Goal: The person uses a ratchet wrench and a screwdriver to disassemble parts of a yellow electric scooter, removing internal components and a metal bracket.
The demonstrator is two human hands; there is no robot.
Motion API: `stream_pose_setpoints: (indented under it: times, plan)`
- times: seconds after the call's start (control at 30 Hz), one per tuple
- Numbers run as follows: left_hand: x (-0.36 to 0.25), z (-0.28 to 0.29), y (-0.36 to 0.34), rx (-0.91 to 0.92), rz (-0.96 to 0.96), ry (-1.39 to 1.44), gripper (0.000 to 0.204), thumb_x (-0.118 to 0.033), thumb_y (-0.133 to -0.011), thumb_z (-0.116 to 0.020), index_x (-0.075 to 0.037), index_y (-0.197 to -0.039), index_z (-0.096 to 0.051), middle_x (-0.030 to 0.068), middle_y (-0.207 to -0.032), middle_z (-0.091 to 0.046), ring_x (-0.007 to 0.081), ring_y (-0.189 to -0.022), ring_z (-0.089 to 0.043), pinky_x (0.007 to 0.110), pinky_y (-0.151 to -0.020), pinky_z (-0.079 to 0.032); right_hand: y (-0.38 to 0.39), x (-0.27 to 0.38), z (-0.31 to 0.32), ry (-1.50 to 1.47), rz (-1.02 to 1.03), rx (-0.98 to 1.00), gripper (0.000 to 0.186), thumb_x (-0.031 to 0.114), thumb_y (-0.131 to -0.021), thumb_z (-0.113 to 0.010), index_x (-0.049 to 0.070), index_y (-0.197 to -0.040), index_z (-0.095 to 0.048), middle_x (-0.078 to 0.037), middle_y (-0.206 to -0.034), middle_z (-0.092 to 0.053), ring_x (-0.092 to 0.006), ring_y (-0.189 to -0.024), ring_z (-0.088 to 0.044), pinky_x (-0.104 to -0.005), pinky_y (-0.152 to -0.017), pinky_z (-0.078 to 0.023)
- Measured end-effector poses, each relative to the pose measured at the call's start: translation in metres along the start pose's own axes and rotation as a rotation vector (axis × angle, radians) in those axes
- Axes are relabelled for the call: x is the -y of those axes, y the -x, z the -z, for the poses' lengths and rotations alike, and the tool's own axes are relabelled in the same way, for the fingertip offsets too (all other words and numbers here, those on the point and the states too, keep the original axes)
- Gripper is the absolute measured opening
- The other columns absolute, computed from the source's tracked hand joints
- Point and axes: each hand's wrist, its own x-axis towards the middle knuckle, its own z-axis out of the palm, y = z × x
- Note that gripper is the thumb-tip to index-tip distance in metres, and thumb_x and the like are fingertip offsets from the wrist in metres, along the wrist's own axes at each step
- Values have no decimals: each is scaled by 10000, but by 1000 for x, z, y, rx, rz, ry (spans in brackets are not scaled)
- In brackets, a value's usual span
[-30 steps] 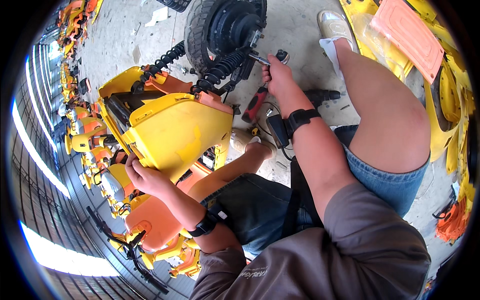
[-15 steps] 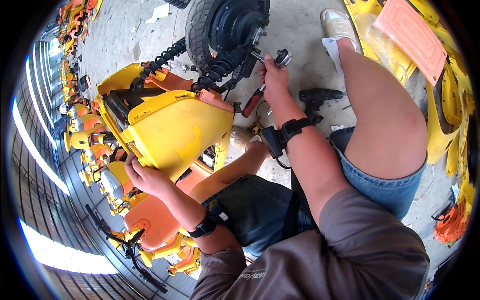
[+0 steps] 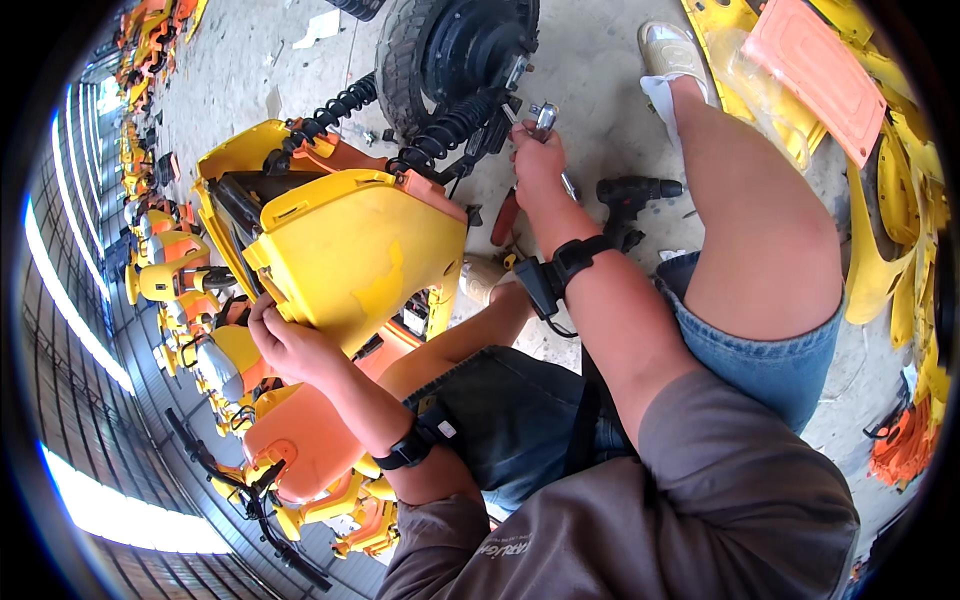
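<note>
My left hand (image 3: 285, 335) grips the lower left edge of a yellow scooter body panel (image 3: 355, 250), fingers curled over it. In my right hand (image 3: 540, 165) is a chrome ratchet wrench (image 3: 543, 120), its shaft reaching toward the lower mount of a black coil shock (image 3: 440, 135), beside a wheel (image 3: 460, 50) with a black hub. A second coil shock (image 3: 340, 110) rises from the body behind it. Under my right hand lies a red-handled tool (image 3: 505, 215), partly hidden, and to its right a black cordless drill (image 3: 625, 200) rests on the concrete floor.
Yellow and orange body panels (image 3: 820, 85) are piled at the right, with orange material (image 3: 900, 450) lower down. Rows of yellow and orange scooters (image 3: 170, 280) stretch along the left, with a black handlebar (image 3: 195, 455) low left. My legs flank the work, a sandaled foot (image 3: 670, 50) beside the panels.
My right hand has turned and shifted slightly left, swinging the wrench head leftward, and the drill is more exposed. My left hand stays on the panel, which has tilted very slightly.
</note>
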Motion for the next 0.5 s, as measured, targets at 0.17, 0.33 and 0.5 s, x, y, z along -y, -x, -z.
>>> stream_pose_setpoints:
  times: [0.17, 0.33, 0.5]
  plan:
    - [9, 0, -1, 6, -146, 95, 273, -126, -1026, -451, 39, -1014, -668, 92, -1005, -666, 188, -918, -594, 316, -864, -482, 35, 14, -24, -148, 156, -65, 161, 193, -971, -705, 91, -1019, -590, -27, -865, -675, -98, -740, -571, -283, -707, -425]
    - [10, -4, 8, -47, -151, 295, 170, -31, -1009, -534, 45, -1144, -606, 113, -956, -692, 160, -892, -645, 287, -832, -512, 90, 67, -45, -136, 266, 72, 185, 208, -997, -683, 73, -1015, -558, -28, -837, -643, -78, -656, -560, -242, -613, -441]
    - [9, 6, 13, -132, -363, 239, 242, 10, -903, -639, 9, -1145, -646, 128, -1051, -701, 275, -959, -683, 333, -807, -523, 183, 130, -82, -105, 442, 471, 184, 244, -1012, -659, 89, -1008, -560, -60, -774, -661, -66, -495, -447, -240, -450, -342]
